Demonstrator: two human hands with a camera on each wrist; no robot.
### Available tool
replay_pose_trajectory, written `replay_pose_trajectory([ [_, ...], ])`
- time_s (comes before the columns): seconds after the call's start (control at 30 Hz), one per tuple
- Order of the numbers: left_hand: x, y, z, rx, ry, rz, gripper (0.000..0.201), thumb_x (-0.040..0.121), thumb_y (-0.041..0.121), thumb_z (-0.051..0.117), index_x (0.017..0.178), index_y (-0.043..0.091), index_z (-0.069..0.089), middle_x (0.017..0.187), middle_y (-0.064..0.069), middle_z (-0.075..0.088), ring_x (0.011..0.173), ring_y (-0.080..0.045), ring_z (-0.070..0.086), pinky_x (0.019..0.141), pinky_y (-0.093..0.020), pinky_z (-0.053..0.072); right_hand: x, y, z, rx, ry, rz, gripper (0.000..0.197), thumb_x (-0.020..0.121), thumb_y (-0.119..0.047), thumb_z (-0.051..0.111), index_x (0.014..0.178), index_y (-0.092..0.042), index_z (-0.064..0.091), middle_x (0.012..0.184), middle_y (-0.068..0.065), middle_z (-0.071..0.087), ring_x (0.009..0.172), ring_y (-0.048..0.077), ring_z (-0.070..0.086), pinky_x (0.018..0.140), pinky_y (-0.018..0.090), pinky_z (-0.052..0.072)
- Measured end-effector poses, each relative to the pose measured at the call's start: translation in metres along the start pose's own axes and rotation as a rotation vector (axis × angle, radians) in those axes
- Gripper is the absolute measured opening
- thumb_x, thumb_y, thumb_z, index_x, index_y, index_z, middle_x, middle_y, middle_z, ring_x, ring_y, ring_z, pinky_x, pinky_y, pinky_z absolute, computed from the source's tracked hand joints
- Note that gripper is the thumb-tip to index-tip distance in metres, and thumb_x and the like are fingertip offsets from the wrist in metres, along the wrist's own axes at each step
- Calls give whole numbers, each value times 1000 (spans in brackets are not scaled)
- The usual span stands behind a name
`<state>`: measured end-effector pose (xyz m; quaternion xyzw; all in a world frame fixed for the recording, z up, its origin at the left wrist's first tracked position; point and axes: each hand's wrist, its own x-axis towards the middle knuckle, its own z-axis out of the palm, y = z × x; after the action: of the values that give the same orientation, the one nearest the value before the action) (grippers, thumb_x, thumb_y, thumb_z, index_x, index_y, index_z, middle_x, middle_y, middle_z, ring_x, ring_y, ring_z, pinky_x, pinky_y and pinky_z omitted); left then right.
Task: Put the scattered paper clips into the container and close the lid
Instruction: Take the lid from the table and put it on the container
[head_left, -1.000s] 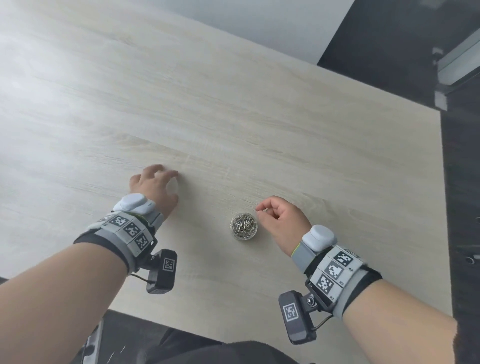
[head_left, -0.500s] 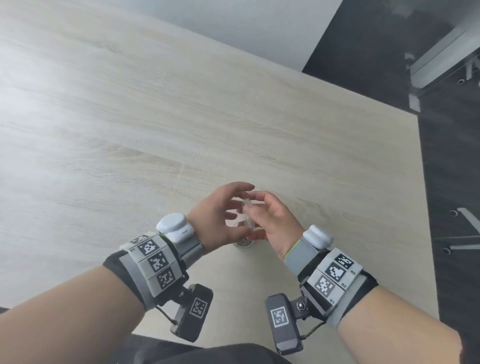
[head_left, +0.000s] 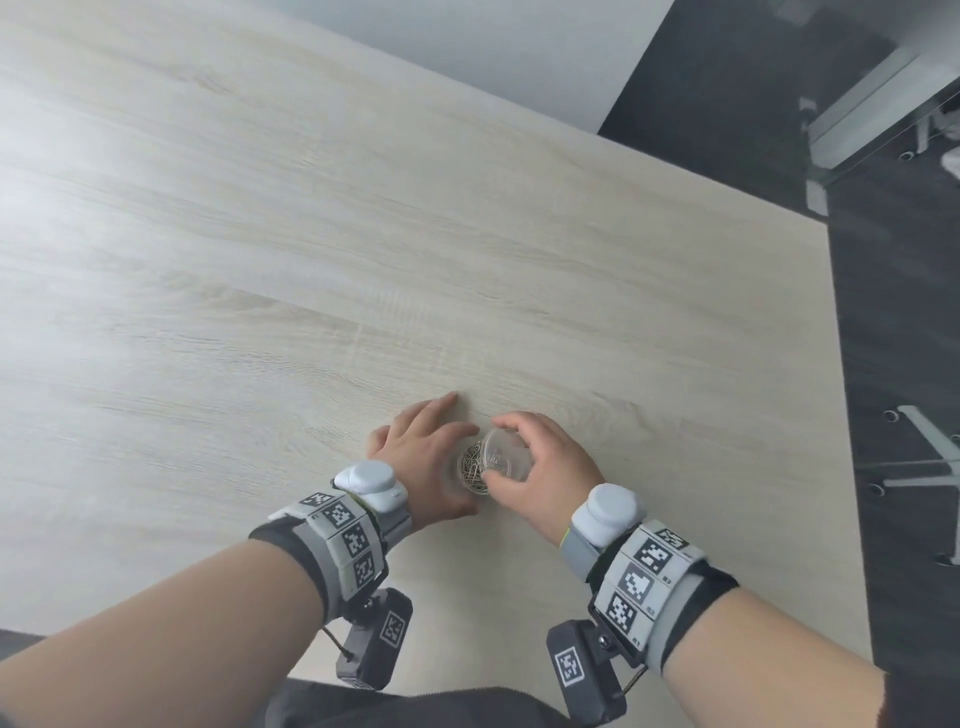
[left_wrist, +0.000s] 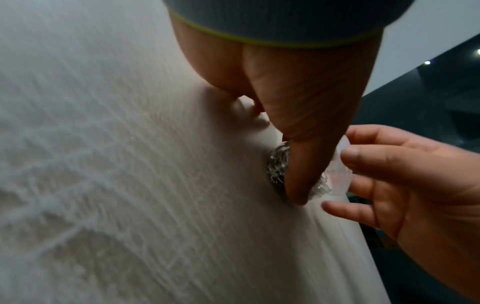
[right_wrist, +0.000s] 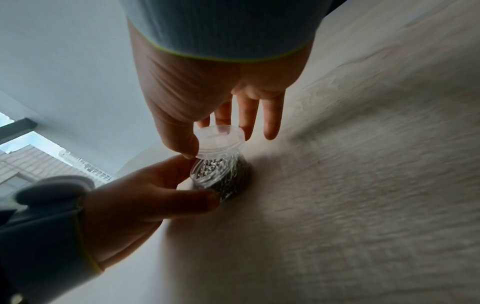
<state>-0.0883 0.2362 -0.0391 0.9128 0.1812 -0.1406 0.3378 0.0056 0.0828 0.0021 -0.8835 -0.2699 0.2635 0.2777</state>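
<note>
A small clear round container (head_left: 470, 473) (right_wrist: 221, 176) full of silver paper clips (left_wrist: 278, 164) stands on the wooden table near its front edge. My left hand (head_left: 426, 457) (right_wrist: 145, 193) holds its side between thumb and fingers. My right hand (head_left: 535, 467) (left_wrist: 405, 185) pinches the clear plastic lid (head_left: 503, 457) (right_wrist: 221, 139) (left_wrist: 337, 174) by its rim. The lid is tilted, over the container's mouth on the right side, with the left part of the opening still showing clips.
The pale wooden table (head_left: 363, 260) stretches away to the left and back. Its right edge (head_left: 841, 364) borders dark floor with a white chair base (head_left: 930, 457). A grey wall (head_left: 493, 47) runs behind.
My left hand left the table at the left and came to the container. The lid passed into my right hand, which now holds it tilted over the container's mouth.
</note>
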Motion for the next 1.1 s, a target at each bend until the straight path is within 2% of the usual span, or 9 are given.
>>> replay_pose_trajectory([
  [0.13,4,-2,3,9,3,21,73,62,68,63,131,55,43,160,21,12,146,-12,6,111,-46,20,1,1,4,-104,-25,-114,44,71,-33,72,112,-27,59,115,-10,59,107,15,54,94,33,45],
  [0.27,5,-8,4,-31,25,58,69,63,66,67,128,56,45,158,24,16,144,-8,7,109,-43,20,2,8,5,-141,-58,-228,40,72,-29,72,110,-22,61,120,-5,53,107,15,55,92,32,47],
  [0.33,5,-8,4,-54,45,75,67,63,65,66,126,55,47,156,25,20,144,-8,10,107,-42,20,5,9,3,-205,-123,-267,40,74,-29,70,113,-23,59,124,-5,52,109,18,54,94,33,45],
  [0.47,3,-6,7,-113,96,78,65,61,74,54,122,50,52,151,26,32,143,-5,17,104,-41,22,9,7,-2,-353,-195,-288,41,77,-32,64,116,-31,51,134,-10,46,114,21,51,94,39,45],
  [0.57,3,-7,9,-142,125,91,64,65,73,59,124,54,45,143,33,40,139,-1,21,102,-39,23,10,5,-5,-351,-189,-292,43,77,-30,66,117,-30,52,133,-9,46,111,23,52,91,38,46],
  [0.67,7,-11,8,-151,129,100,62,67,68,66,124,55,46,125,41,49,129,0,31,93,-34,22,13,3,-9,-323,-195,-253,51,76,-34,67,124,-31,49,127,-7,47,108,20,54,88,36,48],
  [0.8,12,-14,10,-127,117,89,62,64,69,60,124,54,52,116,34,56,118,-4,37,86,-32,20,16,0,-9,-351,-199,-126,56,76,-49,65,127,-37,45,118,-6,47,98,18,57,81,35,51],
  [0.93,10,-12,9,-152,95,86,60,63,71,51,121,55,55,107,38,52,114,1,34,88,-32,20,17,-7,-3,-403,-166,-19,55,72,-55,63,118,-30,48,114,-3,52,94,21,59,77,35,50],
  [1.1,12,-13,13,-152,78,83,57,63,69,49,117,54,57,114,32,56,118,-3,35,90,-34,22,19,-11,4,-481,-207,113,48,70,-57,59,99,-21,44,101,0,56,84,24,57,64,31,43],
])
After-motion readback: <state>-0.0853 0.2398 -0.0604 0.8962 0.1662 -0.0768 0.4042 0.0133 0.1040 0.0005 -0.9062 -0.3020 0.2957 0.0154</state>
